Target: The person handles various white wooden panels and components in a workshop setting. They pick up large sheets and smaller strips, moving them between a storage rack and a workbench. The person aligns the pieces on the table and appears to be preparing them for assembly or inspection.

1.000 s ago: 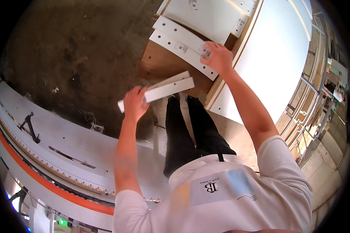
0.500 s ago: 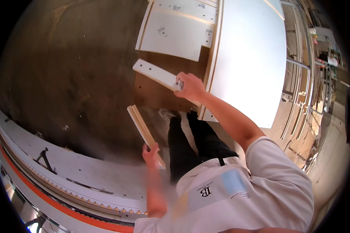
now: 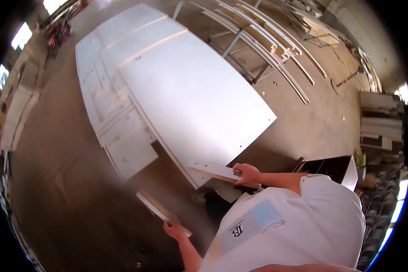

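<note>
In my left hand (image 3: pixel 175 229) is a narrow white board strip (image 3: pixel 153 206) with pale tan edges, gripped near its lower end. The strip slants up and left over the brown floor. My right hand (image 3: pixel 247 174) is closed around a wider white board strip (image 3: pixel 213 169) with small dark holes. Its far end overlaps the near corner of a large white panel (image 3: pixel 181 90); whether the two touch I cannot tell. Left of that panel lie smaller white boards (image 3: pixel 130 156), some with small printed marks.
Long white strips (image 3: pixel 276 59) rest on a metal rack (image 3: pixel 233 43) beyond the panel. At the right stand a dark open box-like cabinet (image 3: pixel 328 167) and stacked boards (image 3: pixel 381 129). More boards (image 3: pixel 20 109) line the left side.
My view has swung to the right, and the long bench with the orange strip has left it. Both hands keep their board strips. The large panel now shows nearly whole.
</note>
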Action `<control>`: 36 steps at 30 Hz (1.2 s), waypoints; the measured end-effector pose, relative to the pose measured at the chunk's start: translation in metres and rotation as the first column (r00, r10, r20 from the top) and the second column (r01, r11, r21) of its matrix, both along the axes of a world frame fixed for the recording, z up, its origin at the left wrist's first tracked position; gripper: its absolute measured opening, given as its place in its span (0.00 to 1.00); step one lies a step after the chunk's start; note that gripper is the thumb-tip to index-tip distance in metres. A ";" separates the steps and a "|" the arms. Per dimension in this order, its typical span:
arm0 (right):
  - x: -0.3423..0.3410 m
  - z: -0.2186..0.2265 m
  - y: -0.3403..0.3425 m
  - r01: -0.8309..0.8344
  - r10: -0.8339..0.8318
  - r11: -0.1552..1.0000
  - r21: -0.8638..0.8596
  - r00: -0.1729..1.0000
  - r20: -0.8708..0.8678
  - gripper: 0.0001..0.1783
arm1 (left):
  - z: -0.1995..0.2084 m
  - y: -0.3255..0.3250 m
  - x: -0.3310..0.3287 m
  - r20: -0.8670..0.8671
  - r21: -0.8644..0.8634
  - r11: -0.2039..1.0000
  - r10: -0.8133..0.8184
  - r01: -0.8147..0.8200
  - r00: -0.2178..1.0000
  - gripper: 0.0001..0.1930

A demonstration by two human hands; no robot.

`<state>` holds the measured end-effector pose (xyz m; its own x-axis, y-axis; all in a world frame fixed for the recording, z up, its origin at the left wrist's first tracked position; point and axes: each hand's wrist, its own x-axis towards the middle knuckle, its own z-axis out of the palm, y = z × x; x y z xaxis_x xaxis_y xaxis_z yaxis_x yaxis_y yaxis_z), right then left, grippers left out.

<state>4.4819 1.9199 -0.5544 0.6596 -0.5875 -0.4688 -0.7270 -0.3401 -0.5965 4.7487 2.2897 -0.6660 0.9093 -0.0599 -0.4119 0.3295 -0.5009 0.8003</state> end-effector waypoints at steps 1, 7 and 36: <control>-0.030 -0.006 -0.010 0.063 -0.063 0.998 0.001 0.998 0.030 0.27 | 0.002 -0.014 -0.009 0.110 0.018 0.999 -0.036 0.035 0.993 0.23; -0.161 0.000 -0.055 0.466 -0.478 0.878 0.109 0.857 0.190 0.26 | 0.015 -0.132 -0.064 0.243 -0.029 0.932 -0.343 0.361 0.907 0.24; -0.699 0.013 -0.450 0.962 -0.950 0.259 -0.085 0.270 0.158 0.27 | 0.034 -0.835 -0.536 -0.164 -0.084 0.488 -0.867 0.869 0.471 0.16</control>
<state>3.7832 1.4701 -0.5412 -0.4060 -0.8607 -0.3072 -0.5470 0.4982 -0.6728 4.2129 1.4546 -0.6316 0.3138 -0.7749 -0.5487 -0.1578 -0.6124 0.7746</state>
